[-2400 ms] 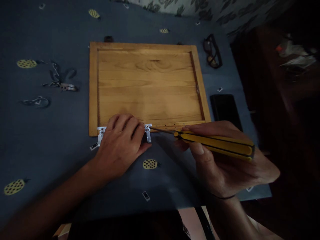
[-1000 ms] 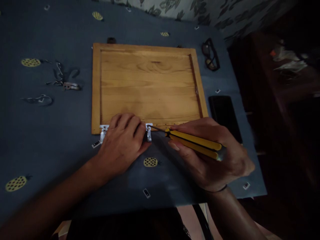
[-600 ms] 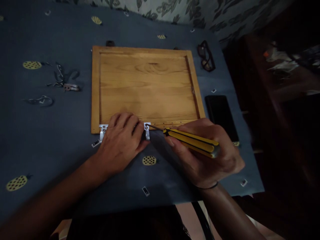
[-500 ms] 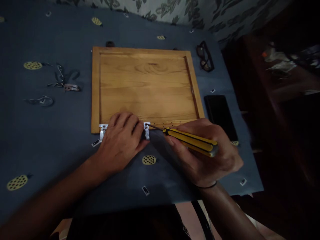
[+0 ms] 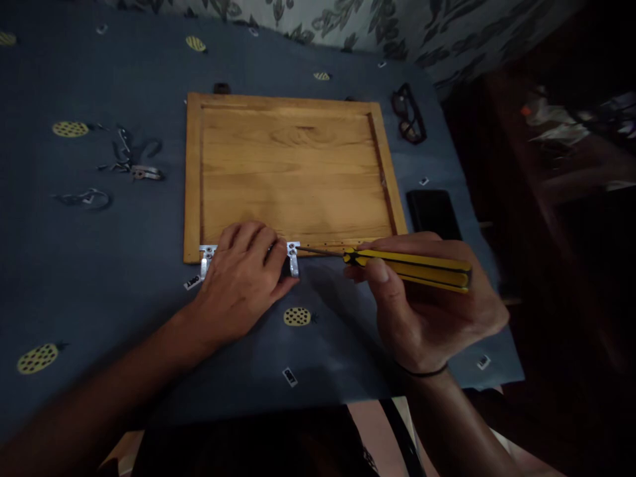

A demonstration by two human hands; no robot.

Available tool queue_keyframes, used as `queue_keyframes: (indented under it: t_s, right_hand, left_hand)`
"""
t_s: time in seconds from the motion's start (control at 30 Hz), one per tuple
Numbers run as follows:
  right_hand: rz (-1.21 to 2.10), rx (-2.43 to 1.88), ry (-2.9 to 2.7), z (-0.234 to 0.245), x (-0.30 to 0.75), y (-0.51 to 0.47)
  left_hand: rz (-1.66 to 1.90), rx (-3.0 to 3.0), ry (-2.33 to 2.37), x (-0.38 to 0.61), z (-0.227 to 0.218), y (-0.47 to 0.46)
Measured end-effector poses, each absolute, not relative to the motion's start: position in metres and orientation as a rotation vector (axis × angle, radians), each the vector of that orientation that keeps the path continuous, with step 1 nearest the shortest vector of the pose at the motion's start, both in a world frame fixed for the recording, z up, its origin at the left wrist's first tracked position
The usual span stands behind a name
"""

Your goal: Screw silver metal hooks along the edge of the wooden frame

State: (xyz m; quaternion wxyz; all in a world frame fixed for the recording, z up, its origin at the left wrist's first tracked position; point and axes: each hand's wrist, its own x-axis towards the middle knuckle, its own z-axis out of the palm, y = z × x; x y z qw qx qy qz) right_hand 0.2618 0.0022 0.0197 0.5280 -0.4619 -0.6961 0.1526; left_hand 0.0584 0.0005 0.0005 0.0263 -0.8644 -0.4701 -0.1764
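Note:
A framed wooden board [image 5: 293, 172] lies flat on the cloth-covered table. Along its near edge sits a silver metal bracket [image 5: 294, 258], with screws showing at both ends and its middle hidden under my left hand [image 5: 243, 278]. The fingers of that hand curl over the bracket and the board's edge, thumb on the near side. My right hand [image 5: 432, 298] is closed around a screwdriver [image 5: 407, 265] with a yellow and black handle. Its thin shaft points left, the tip at or very close to the bracket's right end; contact cannot be made out.
Pliers [image 5: 144, 172] and small metal pieces lie on the left of the patterned tablecloth [image 5: 149, 384]. Eyeglasses [image 5: 410, 116] rest at the back right, and a black phone [image 5: 432, 209] sits beside the board, partly behind my right hand. A patterned curtain [image 5: 338, 23] hangs behind.
My right hand has shifted right with the screwdriver, which now lies flatter and points more directly left. My left hand stays on the bracket. The view has shifted slightly.

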Motion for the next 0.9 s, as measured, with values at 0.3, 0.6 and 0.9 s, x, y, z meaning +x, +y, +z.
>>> queue_keyframes:
  t_s: [0.3, 0.6, 0.9]
  right_hand:
    - [0.369, -1.129, -1.72, 0.0189, 0.2607, 0.0032]
    - [0.392, -1.095, -1.724, 0.0224, 0.2661, -0.0015]
    - [0.386, -1.111, -1.74, 0.0198, 0.2673, -0.0024]
  left_hand:
    - [-0.576, -2.674, -1.459, 0.0585, -0.0004, 0.0004]
    - [-0.554, -2.677, -1.462, 0.0582, 0.0004, 0.0003]
    - [-0.555, -2.672, -1.449, 0.0586, 0.0008, 0.0003]
